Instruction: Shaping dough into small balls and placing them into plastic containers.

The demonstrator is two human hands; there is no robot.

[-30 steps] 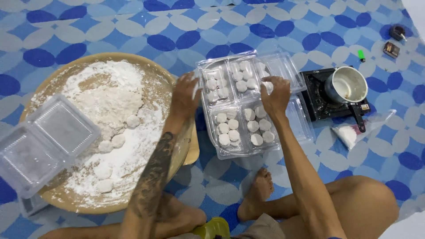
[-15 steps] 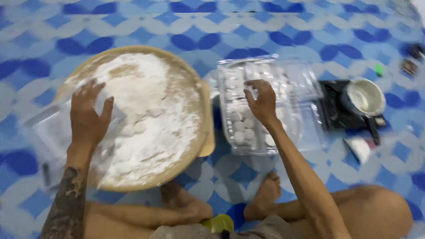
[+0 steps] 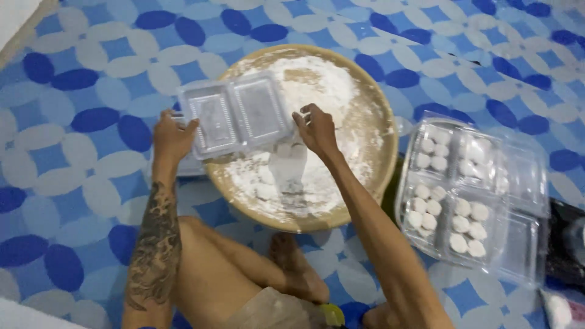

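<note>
My left hand (image 3: pixel 170 139) and my right hand (image 3: pixel 317 129) hold an empty clear plastic clamshell box (image 3: pixel 234 114) by its two ends, above the left part of a round flour-dusted tray (image 3: pixel 365 91). The box is open and has two compartments. Several small white dough balls (image 3: pixel 268 186) lie in the flour below it. On the floor to the right lie clear clamshell boxes (image 3: pixel 472 195) filled with white dough balls.
The floor is covered with a blue and white patterned mat (image 3: pixel 73 122). My bare legs and a foot (image 3: pixel 298 268) lie in front of the tray. A dark object (image 3: pixel 563 244) lies at the right edge beyond the filled boxes.
My view has swung left. Both hands left the filled boxes; the left reached the empty box first, then the right joined it, and the box now sits lifted over the tray.
</note>
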